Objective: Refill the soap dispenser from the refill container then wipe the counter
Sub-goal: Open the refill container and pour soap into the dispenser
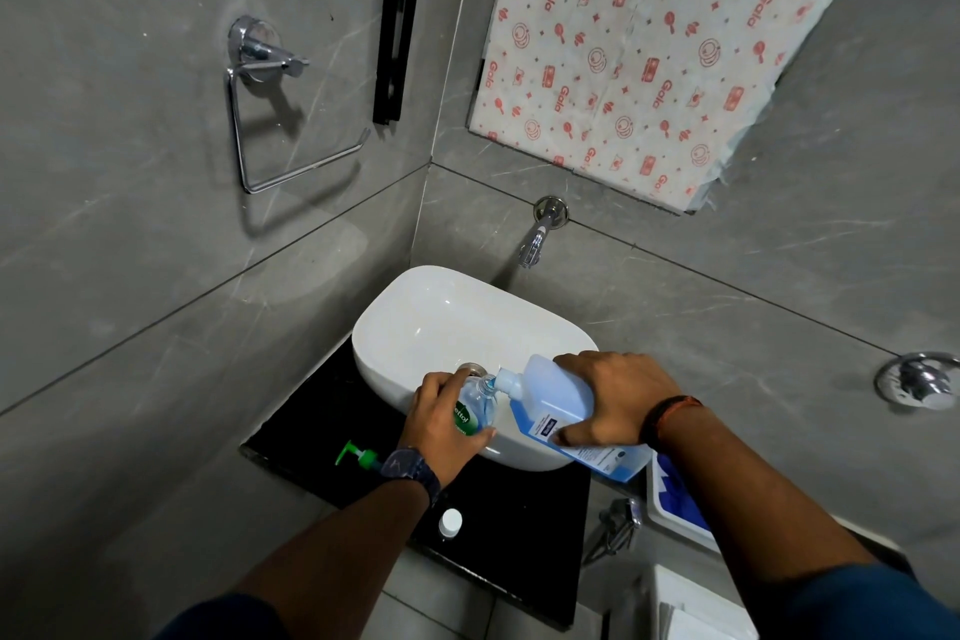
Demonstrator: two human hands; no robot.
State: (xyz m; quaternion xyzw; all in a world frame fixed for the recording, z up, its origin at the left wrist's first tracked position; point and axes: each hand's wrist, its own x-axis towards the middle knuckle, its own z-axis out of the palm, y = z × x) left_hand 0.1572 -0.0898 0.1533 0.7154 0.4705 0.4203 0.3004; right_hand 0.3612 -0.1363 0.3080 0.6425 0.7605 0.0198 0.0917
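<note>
1. One clear soap dispenser bottle (475,405), one pale blue refill container (558,405), one green pump head (358,455) and one white cap (450,521) are in view; pump and cap lie on the black counter (519,535).
2. One white basin (441,322) sits on the counter under one wall tap (535,242).
3. The left hand (447,418) wraps around the dispenser bottle over the basin's near rim.
4. The right hand (613,400) clasps the refill container from above, tilted, its spout at the bottle's mouth.
</note>
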